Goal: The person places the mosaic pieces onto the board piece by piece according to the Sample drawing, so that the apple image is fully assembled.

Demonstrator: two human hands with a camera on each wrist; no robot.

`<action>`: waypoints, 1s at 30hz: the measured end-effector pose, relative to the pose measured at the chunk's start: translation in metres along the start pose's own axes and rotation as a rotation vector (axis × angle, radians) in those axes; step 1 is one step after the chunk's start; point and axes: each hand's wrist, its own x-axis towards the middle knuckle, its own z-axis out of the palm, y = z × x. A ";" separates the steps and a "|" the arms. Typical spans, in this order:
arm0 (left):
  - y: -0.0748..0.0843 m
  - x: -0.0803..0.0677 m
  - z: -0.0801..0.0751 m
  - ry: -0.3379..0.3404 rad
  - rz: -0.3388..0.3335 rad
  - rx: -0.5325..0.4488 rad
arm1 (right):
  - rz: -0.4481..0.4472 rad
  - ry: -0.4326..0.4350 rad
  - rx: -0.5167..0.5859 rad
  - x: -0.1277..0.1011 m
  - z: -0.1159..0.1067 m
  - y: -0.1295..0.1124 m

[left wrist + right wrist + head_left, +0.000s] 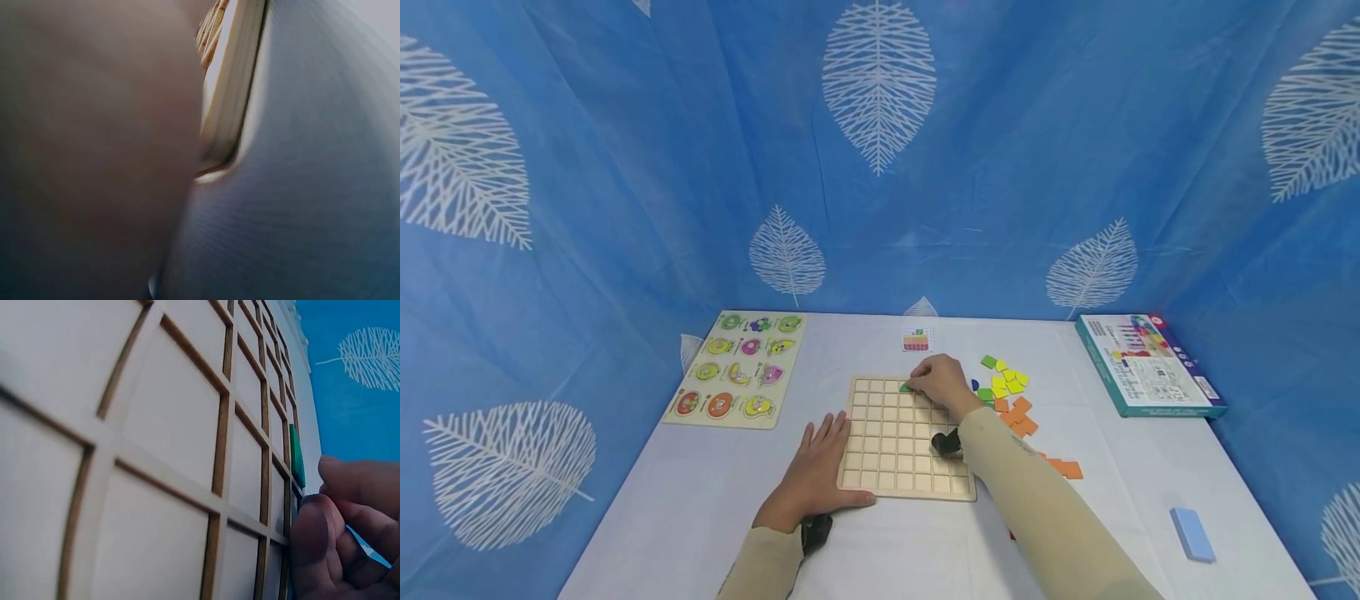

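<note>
A wooden grid board (889,450) lies flat on the white table. My left hand (812,471) rests at its lower left corner, fingers straight along the left edge and thumb by the near edge. In the left wrist view, that hand blurs out much of the frame beside the board's edge (234,81). My right hand (942,385) is over the board's far side, thumb and forefinger pinching a small green piece (906,387). The right wrist view shows this green piece (297,456) at the grid squares, beside the fingertips (310,534); their exact contact is partly hidden.
Yellow pieces (1009,382), orange pieces (1018,417) and a few green ones lie right of the board. A small pattern card (917,339) is behind it. A fruit puzzle (733,371) lies at left, a game box (1150,367) and a light blue block (1192,534) at right.
</note>
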 end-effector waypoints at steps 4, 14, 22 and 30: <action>0.001 -0.001 0.000 0.001 -0.002 -0.002 | 0.001 -0.009 0.056 -0.002 -0.002 0.006; 0.002 -0.001 -0.002 -0.001 0.000 -0.014 | 0.034 0.021 0.147 -0.003 -0.022 0.020; 0.001 0.001 0.002 0.010 0.002 -0.013 | 0.035 0.086 0.068 -0.002 -0.066 0.036; 0.000 0.001 0.003 0.015 0.008 -0.009 | 0.095 0.119 0.053 -0.002 -0.109 0.064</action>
